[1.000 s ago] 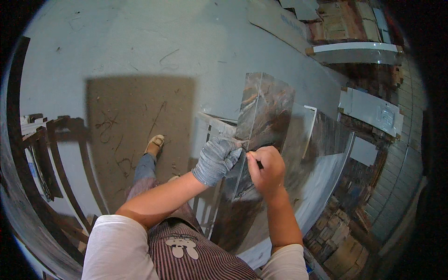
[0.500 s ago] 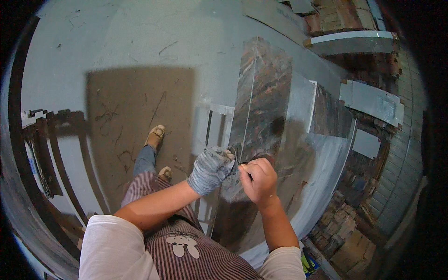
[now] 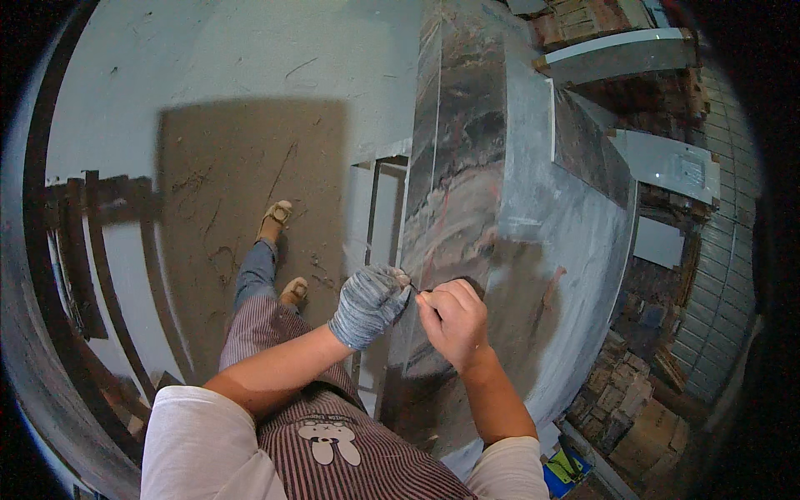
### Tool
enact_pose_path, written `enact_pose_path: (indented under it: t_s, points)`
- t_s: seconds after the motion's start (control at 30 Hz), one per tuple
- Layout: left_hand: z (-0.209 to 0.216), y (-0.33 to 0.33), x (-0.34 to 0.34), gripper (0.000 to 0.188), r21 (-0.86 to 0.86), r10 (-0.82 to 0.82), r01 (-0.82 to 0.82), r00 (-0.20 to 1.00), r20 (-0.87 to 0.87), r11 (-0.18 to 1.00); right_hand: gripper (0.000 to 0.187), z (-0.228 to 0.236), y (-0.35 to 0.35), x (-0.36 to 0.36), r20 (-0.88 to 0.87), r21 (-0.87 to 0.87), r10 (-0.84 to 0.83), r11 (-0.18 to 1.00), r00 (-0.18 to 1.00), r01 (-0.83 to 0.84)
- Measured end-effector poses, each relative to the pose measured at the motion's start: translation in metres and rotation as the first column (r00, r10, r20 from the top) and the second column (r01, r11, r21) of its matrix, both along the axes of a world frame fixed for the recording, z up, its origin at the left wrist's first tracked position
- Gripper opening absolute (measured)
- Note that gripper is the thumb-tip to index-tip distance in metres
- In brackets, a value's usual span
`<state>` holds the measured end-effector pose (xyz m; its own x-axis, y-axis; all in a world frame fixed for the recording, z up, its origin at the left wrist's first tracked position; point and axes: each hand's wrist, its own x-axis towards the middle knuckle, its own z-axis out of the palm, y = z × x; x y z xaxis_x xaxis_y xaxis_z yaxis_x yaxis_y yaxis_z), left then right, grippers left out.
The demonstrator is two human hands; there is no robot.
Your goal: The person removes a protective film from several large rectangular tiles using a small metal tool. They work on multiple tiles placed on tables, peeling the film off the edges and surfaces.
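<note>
My left hand, in a grey knit glove with bare fingertips showing, is closed. My bare right hand pinches close beside it, the fingertips of both almost meeting. Between them runs a short bit of a thin dark strand; its kind is too small to make out. Under and beyond my hands lies a long marbled slab, dark grey with reddish streaks and a glossy face. A narrow strip along its left side is set off by a straight pale line.
The slab rests on a whitish worktop, with a smaller marbled piece at its right. Beyond the right edge are stacked pale panels and a cardboard box. Slats stand at the left. Scraps litter the floor.
The marbled slab now reaches farther up the view, and its pattern under my hands differs. My hands stay close together; the curved strand that rose between them now shows only as a short bit.
</note>
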<state>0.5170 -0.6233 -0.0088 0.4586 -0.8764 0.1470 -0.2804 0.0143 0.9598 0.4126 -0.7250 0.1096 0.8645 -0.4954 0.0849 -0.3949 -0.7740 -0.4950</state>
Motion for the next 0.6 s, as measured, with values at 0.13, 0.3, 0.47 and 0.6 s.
enact_pose_path:
  t_s: [0.13, 0.3, 0.47, 0.6]
  points:
    - [0.006, 0.029, -0.019, 0.015, 0.055, -0.047, 0.052, 0.996, -0.075, 0.997, 0.012, 0.001, 0.028, -0.022, -0.009, 0.003, -0.023, 1.0, 1.0, 0.023]
    - [0.001, 0.063, -0.037, 0.017, 0.003, -0.17, 0.17, 0.983, 0.064, 0.985, 0.015, 0.003, 0.06, -0.046, -0.048, 0.023, -0.046, 0.999, 0.998, 0.047]
    - [0.0, 0.048, -0.032, 0.016, 0.072, -0.113, 0.116, 0.992, -0.048, 0.991, 0.013, -0.001, 0.053, -0.04, -0.085, -0.081, -0.063, 0.995, 0.994, 0.056]
    - [0.001, 0.042, -0.035, 0.012, -0.01, -0.038, 0.038, 0.999, -0.036, 0.999, 0.012, 0.0, 0.054, -0.036, -0.047, -0.089, -0.088, 0.993, 0.995, 0.084]
